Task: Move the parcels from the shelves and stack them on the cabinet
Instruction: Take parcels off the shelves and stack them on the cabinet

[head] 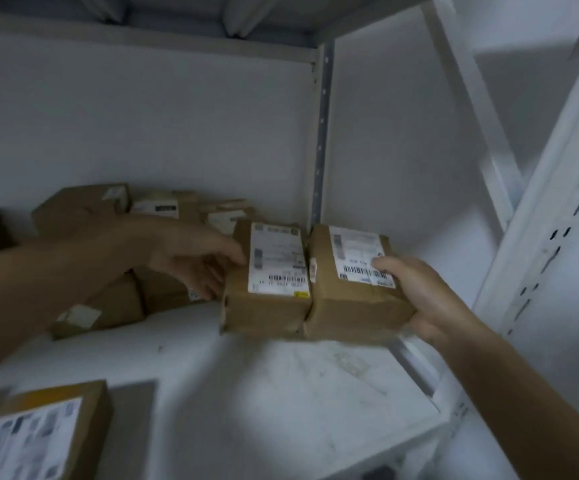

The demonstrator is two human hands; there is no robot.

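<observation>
Two brown cardboard parcels with white labels sit side by side, pressed together, above the white shelf board (281, 393). My left hand (194, 261) grips the left side of the left parcel (267, 306), thumb near its top edge. My right hand (426, 299) grips the right side of the right parcel (350, 303), thumb on its barcode label. Both parcels look lifted slightly off the board. Several more brown parcels (84, 209) are piled at the back left of the shelf, partly hidden by my left forearm.
A labelled parcel (39, 434) lies at the bottom left, close to me. A perforated metal upright (321, 140) stands behind the held parcels. A white upright post (558, 237) and a diagonal brace bound the right side. Another shelf hangs overhead.
</observation>
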